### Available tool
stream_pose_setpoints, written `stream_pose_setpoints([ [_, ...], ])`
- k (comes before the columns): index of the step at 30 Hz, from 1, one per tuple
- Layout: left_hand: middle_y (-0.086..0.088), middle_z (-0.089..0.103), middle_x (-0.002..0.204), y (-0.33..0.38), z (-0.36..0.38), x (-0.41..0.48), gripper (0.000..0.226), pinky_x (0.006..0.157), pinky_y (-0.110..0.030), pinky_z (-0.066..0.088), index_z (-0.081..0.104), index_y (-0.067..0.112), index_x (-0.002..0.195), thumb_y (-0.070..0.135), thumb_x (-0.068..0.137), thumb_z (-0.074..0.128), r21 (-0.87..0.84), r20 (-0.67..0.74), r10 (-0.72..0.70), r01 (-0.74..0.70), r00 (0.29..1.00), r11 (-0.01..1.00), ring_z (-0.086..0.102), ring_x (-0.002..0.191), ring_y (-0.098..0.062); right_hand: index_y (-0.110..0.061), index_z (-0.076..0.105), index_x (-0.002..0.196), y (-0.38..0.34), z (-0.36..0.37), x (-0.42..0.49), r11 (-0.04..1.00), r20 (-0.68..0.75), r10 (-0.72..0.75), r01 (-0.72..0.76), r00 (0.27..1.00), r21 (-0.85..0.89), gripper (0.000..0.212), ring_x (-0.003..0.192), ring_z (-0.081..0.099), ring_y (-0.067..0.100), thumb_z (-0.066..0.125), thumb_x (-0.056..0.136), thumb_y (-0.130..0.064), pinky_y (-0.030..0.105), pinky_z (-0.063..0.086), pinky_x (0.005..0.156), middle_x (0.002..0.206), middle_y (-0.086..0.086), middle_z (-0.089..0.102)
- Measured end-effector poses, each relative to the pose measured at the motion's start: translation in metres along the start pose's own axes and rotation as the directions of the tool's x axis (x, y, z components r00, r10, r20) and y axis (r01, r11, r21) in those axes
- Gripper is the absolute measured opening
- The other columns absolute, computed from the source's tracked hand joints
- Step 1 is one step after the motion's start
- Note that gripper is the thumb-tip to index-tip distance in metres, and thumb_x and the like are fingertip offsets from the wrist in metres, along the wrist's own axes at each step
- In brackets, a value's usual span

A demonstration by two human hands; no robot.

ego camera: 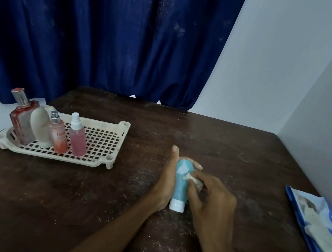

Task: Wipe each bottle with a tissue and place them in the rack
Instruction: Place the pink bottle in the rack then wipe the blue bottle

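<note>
The blue bottle (179, 181) is near the middle of the table (59, 196), well apart from the rack (61, 158) on the left, with its white cap (177, 205) toward the person. I can't tell if it lies flat or is tipped up a bit. The left hand (168, 177) holds it from the left side, w/ the thumb up and the fingers curled round the back. The right hand (214, 196) pinches a small scrunched tissue (194, 178) and presses it on the bottle's upper right side. It looks like a soft plastic squeeze tube, prob. light and not easy to break, but it would dent and could squirt if squeezed hard. The smooth skin may be slippery, so a gentle hold round the fat middle seems best, or down by the cap, which looks hard and stiff. The top end is rounded, so I think it must stand on its cap in the rack. Four bottles already stand at the rack's left end: a red-stained glass bottle (21, 120), a cream bottle (39, 125), a pink label bottle (59, 136) and a pink spray bottle (77, 139). There is room on the right — best to aim there, since the glass ones could tip or crack if bumped. A blue tissue pack (318, 237) lies at the right edge.
</note>
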State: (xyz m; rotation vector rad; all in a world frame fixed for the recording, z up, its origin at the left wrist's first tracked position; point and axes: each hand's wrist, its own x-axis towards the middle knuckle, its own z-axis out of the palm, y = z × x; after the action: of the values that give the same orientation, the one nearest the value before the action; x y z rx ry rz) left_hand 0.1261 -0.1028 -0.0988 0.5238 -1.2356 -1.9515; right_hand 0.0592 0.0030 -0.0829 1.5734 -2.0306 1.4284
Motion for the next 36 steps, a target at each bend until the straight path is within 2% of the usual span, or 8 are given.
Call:
stream_pose_setpoints([
  [5, -0.009, 0.064, 0.072, -0.004, 0.001, 0.0, 0.065, 0.066, -0.027, 0.052, 0.063, 0.004, 0.086, 0.056, 0.1, 0.027, -0.022, 0.034, -0.002, 0.003, 0.999, 1.0, 0.061, 0.066, -0.016, -0.012, 0.076, 0.099, 0.003, -0.002, 0.001, 0.999, -0.041, 0.036, -0.036, 0.999, 0.013, 0.024, 0.08, 0.065, 0.004, 0.079, 0.078, -0.001, 0.001, 0.042, 0.078, 0.094, -0.005, 0.074],
  [7, -0.007, 0.065, 0.073, -0.003, -0.001, -0.001, 0.053, 0.067, -0.028, 0.052, 0.064, 0.006, 0.086, 0.049, 0.098, 0.035, -0.057, 0.037, 0.0, 0.002, 0.999, 0.998, 0.062, 0.067, -0.015, -0.011, 0.076, 0.102, 0.0, 0.003, 0.004, 0.999, -0.05, 0.036, -0.035, 0.998, 0.029, 0.023, 0.083, 0.066, 0.005, 0.077, 0.08, -0.001, 0.004, 0.045, 0.08, 0.097, -0.003, 0.074],
  [10, -0.008, 0.063, 0.073, -0.001, -0.002, 0.0, 0.045, 0.063, -0.028, 0.051, 0.063, 0.005, 0.082, 0.038, 0.096, 0.034, -0.125, 0.024, -0.007, 0.01, 1.0, 0.992, 0.06, 0.065, -0.016, -0.012, 0.075, 0.103, -0.004, 0.009, -0.002, 0.997, -0.041, 0.042, -0.039, 0.998, 0.06, 0.024, 0.086, 0.067, 0.006, 0.076, 0.081, -0.003, 0.013, 0.05, 0.079, 0.098, -0.003, 0.073],
  [15, -0.014, 0.062, 0.081, -0.001, -0.001, 0.0, 0.046, 0.065, -0.03, 0.052, 0.063, 0.001, 0.085, 0.035, 0.09, 0.033, -0.148, 0.061, -0.014, 0.023, 0.998, 0.989, 0.059, 0.07, -0.021, -0.015, 0.075, 0.105, 0.0, 0.007, -0.01, 0.996, -0.049, 0.05, -0.046, 0.998, 0.075, 0.025, 0.086, 0.067, 0.002, 0.078, 0.082, -0.005, 0.002, 0.045, 0.077, 0.1, -0.003, 0.072],
  [20, -0.02, 0.066, 0.08, 0.003, -0.001, -0.003, 0.055, 0.065, -0.03, 0.054, 0.066, -0.006, 0.093, 0.025, 0.095, 0.02, -0.148, 0.085, -0.014, 0.026, 0.996, 0.989, 0.063, 0.072, -0.025, -0.014, 0.077, 0.099, -0.008, 0.007, -0.014, 0.998, -0.051, 0.003, 0.001, 0.999, 0.069, 0.022, 0.087, 0.068, 0.004, 0.08, 0.079, -0.004, 0.016, 0.052, 0.076, 0.097, -0.008, 0.073],
  [26, -0.011, 0.067, 0.074, 0.003, 0.001, -0.003, 0.051, 0.063, -0.027, 0.053, 0.064, -0.005, 0.094, 0.021, 0.096, 0.021, -0.133, 0.054, 0.002, 0.005, 0.999, 0.991, 0.062, 0.067, -0.017, -0.015, 0.076, 0.1, -0.004, 0.005, -0.001, 0.998, -0.055, 0.045, -0.042, 0.997, 0.051, 0.024, 0.084, 0.065, 0.003, 0.079, 0.079, -0.003, 0.0, 0.04, 0.079, 0.096, -0.005, 0.073],
  [32, -0.016, 0.068, 0.079, 0.004, 0.001, -0.004, 0.051, 0.068, -0.029, 0.055, 0.065, -0.006, 0.093, 0.02, 0.096, 0.021, -0.128, 0.007, 0.019, -0.018, 1.0, 0.992, 0.065, 0.072, -0.022, -0.014, 0.078, 0.095, -0.012, 0.008, -0.007, 0.999, -0.018, -0.026, 0.027, 0.999, 0.036, 0.024, 0.076, 0.067, 0.009, 0.083, 0.074, -0.001, 0.015, 0.05, 0.072, 0.09, -0.005, 0.073],
  [36, -0.014, 0.069, 0.08, 0.004, 0.003, -0.004, 0.051, 0.067, -0.028, 0.055, 0.064, -0.006, 0.095, 0.02, 0.097, 0.02, -0.13, 0.012, 0.002, 0.0, 1.0, 0.992, 0.064, 0.073, -0.02, -0.014, 0.078, 0.095, -0.005, 0.003, -0.002, 0.999, -0.043, 0.019, -0.018, 0.999, 0.03, 0.025, 0.079, 0.067, 0.008, 0.082, 0.074, -0.001, 0.008, 0.046, 0.076, 0.092, -0.003, 0.074],
])
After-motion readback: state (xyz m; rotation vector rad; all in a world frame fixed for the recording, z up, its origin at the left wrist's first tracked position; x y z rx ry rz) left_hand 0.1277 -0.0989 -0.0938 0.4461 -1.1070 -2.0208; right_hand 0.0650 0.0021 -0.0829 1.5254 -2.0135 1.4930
